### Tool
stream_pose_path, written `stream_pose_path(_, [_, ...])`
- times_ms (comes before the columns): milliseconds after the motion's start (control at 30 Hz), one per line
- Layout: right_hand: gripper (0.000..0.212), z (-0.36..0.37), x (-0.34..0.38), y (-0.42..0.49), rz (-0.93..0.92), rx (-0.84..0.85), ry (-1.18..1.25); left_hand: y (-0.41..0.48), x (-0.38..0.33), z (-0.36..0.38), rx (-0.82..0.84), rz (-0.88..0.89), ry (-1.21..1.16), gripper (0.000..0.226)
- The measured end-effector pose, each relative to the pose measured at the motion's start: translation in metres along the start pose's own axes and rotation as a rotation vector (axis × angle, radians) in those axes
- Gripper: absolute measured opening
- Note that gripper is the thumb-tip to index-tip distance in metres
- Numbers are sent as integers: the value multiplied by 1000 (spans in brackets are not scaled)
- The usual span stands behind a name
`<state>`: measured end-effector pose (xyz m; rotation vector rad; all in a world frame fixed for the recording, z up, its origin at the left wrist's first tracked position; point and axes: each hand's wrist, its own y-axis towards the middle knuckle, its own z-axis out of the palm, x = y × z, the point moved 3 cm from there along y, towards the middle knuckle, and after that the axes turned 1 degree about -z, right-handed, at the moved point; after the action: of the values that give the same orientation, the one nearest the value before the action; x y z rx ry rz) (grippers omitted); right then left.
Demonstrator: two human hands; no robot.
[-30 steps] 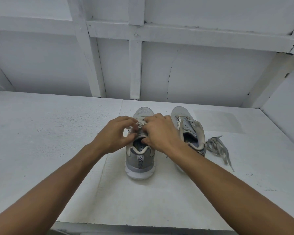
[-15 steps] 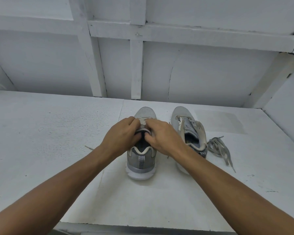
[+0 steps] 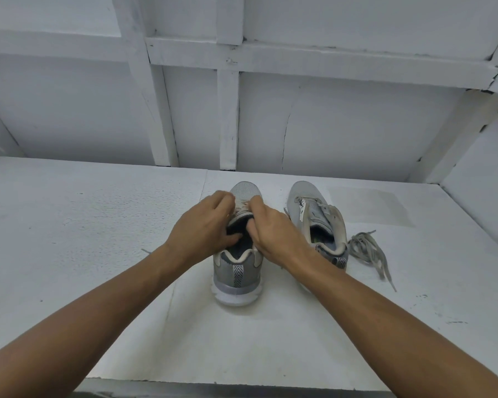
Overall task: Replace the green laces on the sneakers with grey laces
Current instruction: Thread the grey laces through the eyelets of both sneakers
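Grey woven lace [image 3: 243, 206] shows between two curled grips. The left hand [image 3: 204, 228] and right hand [image 3: 270, 229] both pinch it over the eyelets of the near sneaker [image 3: 237, 271], with the fingertips hidden. The lace is probably soft, light and limp, so it is best held close to its tip for threading. The shoe looks light and may slide. Beside it on the white surface [image 3: 98, 254] sits the unlaced second sneaker [image 3: 314, 214], then a loose lace pile [image 3: 365, 249].
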<state>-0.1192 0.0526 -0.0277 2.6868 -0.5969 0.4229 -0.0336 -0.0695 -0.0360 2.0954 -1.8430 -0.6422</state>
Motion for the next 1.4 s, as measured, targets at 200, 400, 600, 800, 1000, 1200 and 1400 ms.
stream_pose_path(200, [7,-1,-2,-4,11,8,7,12,-8,-3,-9,162,36,26])
stream_pose_path(400, [8,-4,4,-2,-6,22,19,5,5,-1,-2,68,51,13])
stream_pose_path(600, [21,-4,3,-3,41,-2,63,4,7,-2,-12,41,16,20])
stream_pose_path(800, [48,-5,3,-6,124,64,116,1,9,-4,3,-4,20,42])
stream_pose_path(1000, [38,-27,-7,-14,404,-2,233,-9,13,-18,-104,-272,-155,33])
stream_pose_path(1200, [42,-15,-12,-15,480,223,198,-13,22,-8,260,-739,-307,69])
stream_pose_path(1400, [26,-18,-13,3,566,12,437,6,29,3,231,-984,-905,25])
